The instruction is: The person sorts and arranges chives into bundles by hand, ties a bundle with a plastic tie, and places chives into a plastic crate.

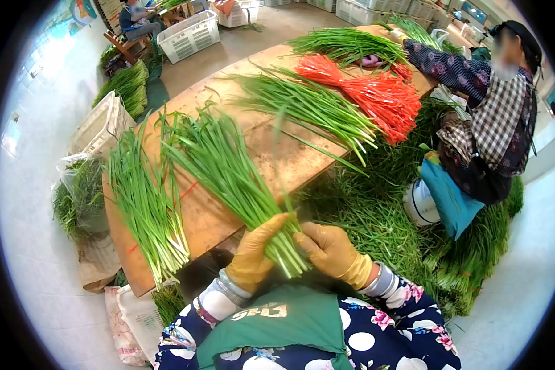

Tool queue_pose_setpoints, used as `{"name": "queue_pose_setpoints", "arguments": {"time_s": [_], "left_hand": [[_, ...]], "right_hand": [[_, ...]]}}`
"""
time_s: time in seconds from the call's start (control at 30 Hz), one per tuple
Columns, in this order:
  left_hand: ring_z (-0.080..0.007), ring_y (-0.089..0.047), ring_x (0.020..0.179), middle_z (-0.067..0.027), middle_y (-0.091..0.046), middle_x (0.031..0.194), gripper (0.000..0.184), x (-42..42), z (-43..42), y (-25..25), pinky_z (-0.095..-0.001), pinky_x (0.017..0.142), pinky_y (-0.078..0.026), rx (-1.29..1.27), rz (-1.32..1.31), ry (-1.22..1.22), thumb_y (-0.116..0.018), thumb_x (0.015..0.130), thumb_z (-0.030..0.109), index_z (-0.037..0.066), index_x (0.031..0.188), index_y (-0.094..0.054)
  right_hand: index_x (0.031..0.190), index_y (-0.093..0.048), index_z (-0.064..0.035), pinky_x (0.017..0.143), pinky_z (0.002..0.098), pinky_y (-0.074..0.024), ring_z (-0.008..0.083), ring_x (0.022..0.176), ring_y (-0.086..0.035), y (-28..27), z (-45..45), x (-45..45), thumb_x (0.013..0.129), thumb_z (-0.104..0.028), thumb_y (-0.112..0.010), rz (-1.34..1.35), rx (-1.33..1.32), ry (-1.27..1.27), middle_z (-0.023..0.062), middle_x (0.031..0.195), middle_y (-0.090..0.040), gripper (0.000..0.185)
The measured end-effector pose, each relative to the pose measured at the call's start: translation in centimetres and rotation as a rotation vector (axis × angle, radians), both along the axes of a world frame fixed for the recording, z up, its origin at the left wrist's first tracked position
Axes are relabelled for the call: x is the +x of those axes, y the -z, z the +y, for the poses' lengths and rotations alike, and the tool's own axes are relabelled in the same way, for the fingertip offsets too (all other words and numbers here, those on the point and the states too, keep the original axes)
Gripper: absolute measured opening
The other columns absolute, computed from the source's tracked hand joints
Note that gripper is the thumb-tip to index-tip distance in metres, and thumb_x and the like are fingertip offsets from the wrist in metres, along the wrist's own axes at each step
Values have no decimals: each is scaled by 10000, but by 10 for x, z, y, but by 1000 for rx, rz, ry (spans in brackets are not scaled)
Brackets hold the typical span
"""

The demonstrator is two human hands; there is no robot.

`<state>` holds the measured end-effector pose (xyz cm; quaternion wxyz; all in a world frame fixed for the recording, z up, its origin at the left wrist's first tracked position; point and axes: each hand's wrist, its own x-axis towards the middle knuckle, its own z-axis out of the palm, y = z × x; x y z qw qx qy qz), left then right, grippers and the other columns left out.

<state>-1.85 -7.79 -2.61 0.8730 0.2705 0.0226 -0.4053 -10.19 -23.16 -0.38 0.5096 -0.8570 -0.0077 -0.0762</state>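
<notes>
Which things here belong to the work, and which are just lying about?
Seemingly part of the work:
green bunch in the left hand
right hand beside its stems
red strips
table

Probably just lying about:
white crates
bucket
blue cloth or bag

At the far left you have a seated person (140,21) at a wooden chair (128,54), with a white slotted crate (189,40) near them on the floor, while more crates (357,11) line the far side. Nearer on your left stand a cream crate (95,126) and, just in front of it, a clear plastic bag (82,168). On your right, a co-worker in a checked apron (505,114) is near a white bucket (418,200) with a blue cloth (453,196) beside it.
</notes>
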Motion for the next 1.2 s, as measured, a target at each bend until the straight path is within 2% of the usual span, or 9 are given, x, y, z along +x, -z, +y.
{"name": "queue_pose_setpoints", "arguments": {"time_s": [0.17,0.27,0.37,0.43,0.6,0.77,0.93,1.07,1.2], "left_hand": [[-233,-654,938,-111,-669,1007,347,-6,-4,-2,-365,863,-533,93,-52,-59,-605,898,66,50,1235,-524],[-226,-648,927,-98,-659,968,347,-5,-3,-8,-394,871,-525,117,-17,-107,-633,879,87,60,1209,-530],[-221,-672,895,-57,-681,936,302,3,5,-10,-489,957,-496,25,58,-72,-598,913,111,69,1209,-556],[-192,-627,832,-50,-590,909,389,8,7,-11,-483,950,-501,-110,120,6,-568,931,126,41,1300,-479],[-141,-478,738,-44,-476,883,449,17,-1,-10,-366,785,-517,-299,174,62,-556,928,112,28,1351,-431],[-145,-489,754,-36,-503,913,171,23,5,-30,-323,713,-470,-211,118,15,-589,913,102,71,1074,-540],[-167,-607,827,-62,-601,1010,173,18,-1,-35,-331,767,-537,75,79,-45,-584,936,127,62,1094,-560],[-187,-648,951,-129,-635,1149,285,14,-19,-23,-312,798,-575,91,7,-22,-604,925,102,23,1193,-549],[-181,-661,883,-115,-656,1096,277,4,-21,-30,-290,762,-568,195,-34,-31,-637,898,91,6,1154,-571]], "right_hand": [[894,-646,-39,556,302,-424,142,582,-509,44,0,-17,989,-265,-432,-45,438,175,48,657,-525,326],[879,-663,-48,587,314,-456,180,626,-581,61,-23,-39,967,-297,-456,172,386,220,90,694,-588,336],[873,-685,-84,623,351,-497,261,720,-657,81,-79,-52,920,-359,-513,684,-617,86,147,742,-649,328],[840,-676,-99,621,369,-512,300,719,-659,54,-103,-38,889,-367,-566,757,-1022,108,145,732,-654,294],[794,-650,-93,592,416,-510,321,666,-647,-43,-128,43,823,-341,-665,-155,-995,504,139,722,-646,250],[847,-656,-93,651,450,-510,350,749,-644,-28,-153,90,858,-348,-617,107,-974,410,141,755,-646,258],[855,-651,-79,562,419,-463,337,626,-582,-59,-107,58,854,-222,-645,-440,-600,373,133,673,-572,144],[1022,-671,-91,550,375,-434,257,598,-549,-38,-54,19,800,-137,-690,-394,-793,58,62,649,-520,228],[973,-656,-53,603,362,-466,281,655,-589,-13,-28,1,821,-143,-657,-194,-341,43,110,721,-589,177]]}}
